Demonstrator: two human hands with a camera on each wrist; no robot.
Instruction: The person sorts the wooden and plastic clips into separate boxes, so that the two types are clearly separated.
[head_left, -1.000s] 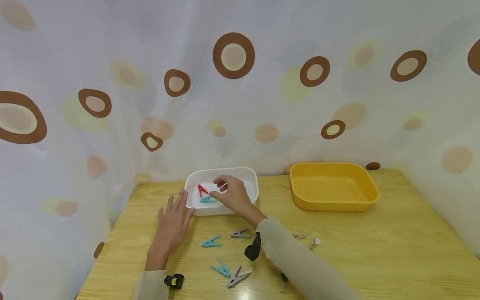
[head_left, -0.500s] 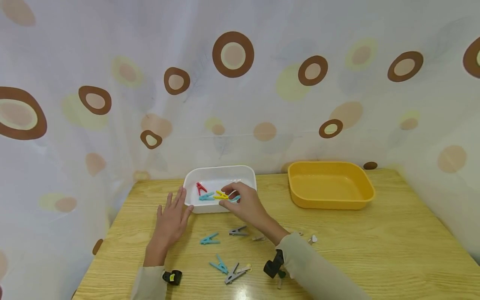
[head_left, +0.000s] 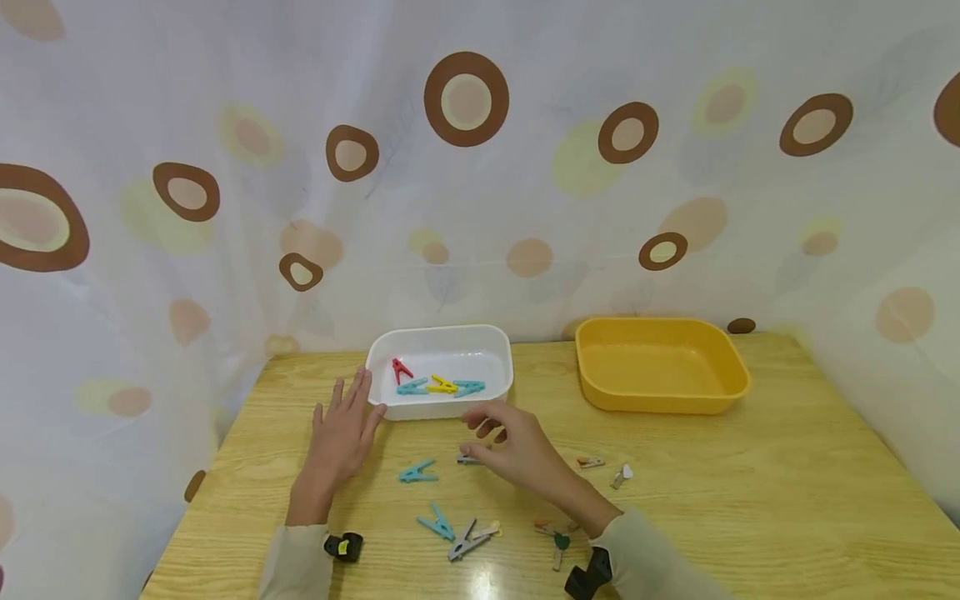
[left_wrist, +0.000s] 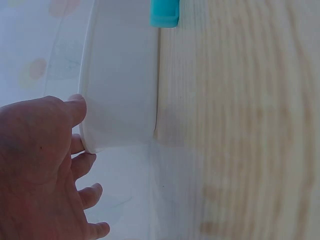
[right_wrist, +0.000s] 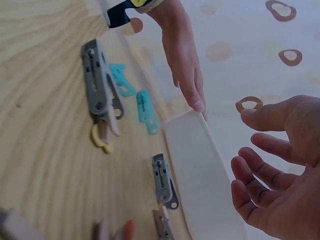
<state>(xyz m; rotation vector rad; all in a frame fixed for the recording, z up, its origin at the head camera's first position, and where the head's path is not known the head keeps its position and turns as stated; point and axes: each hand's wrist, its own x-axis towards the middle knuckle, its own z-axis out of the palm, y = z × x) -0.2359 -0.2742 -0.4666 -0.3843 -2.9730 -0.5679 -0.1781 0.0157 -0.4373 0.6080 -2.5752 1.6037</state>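
Observation:
My left hand [head_left: 341, 446] rests against the left end of the white tray [head_left: 487, 403], fingers extended; in the left wrist view its thumb [left_wrist: 76, 110] touches the rim. In the tray lie a red clothespin [head_left: 401, 371], a yellow clothespin [head_left: 442, 384] and two light blue ones. My right hand [head_left: 517, 446] hovers in front of the tray with loosely bent fingers and nothing between them. Partly hidden beneath it is a grey clothespin [head_left: 468, 459], seen whole in the right wrist view. A blue clothespin [head_left: 417, 472] lies to its left.
Nearer me lie another blue clothespin [head_left: 438, 524], a larger grey clothespin [head_left: 467, 544] and a small yellow-tipped clip. Several small wooden clips, one with a white heart [head_left: 623, 474], are scattered at right. An orange-yellow tray [head_left: 660, 406] stands at back right, before a patterned curtain.
My right hand has let go of a light blue clothespin in the white tray, then moved out of it toward me, over the table. The left hand has stayed at the tray's end.

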